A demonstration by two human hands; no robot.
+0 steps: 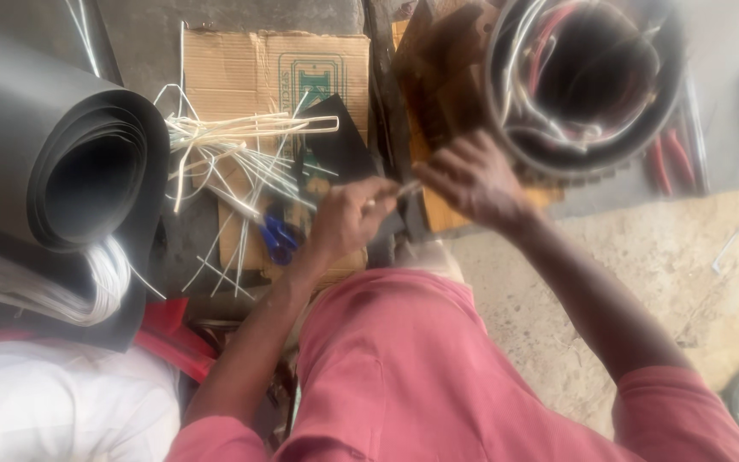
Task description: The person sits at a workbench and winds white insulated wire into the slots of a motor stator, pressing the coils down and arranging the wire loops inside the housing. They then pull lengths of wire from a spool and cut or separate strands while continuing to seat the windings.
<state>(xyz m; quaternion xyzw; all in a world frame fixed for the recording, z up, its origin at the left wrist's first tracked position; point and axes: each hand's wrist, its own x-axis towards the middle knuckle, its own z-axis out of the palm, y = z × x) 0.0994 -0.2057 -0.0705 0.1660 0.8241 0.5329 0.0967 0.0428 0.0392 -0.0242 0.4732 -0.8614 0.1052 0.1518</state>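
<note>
blurred left hand (348,218) and right hand (472,180) pinch a thin strip (399,190).

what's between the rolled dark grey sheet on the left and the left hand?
Head view: a loose pile of thin white strips on flattened brown cardboard, plus blue-handled scissors just beside the left hand. Rolled dark grey sheet.

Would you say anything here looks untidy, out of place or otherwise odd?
Yes: thin white strips lie strewn at all angles over the flattened cardboard and the ground beside it, partly covering blue-handled scissors. Both the left hand and right hand pinch one slim strip; blur hides finer detail.
</note>
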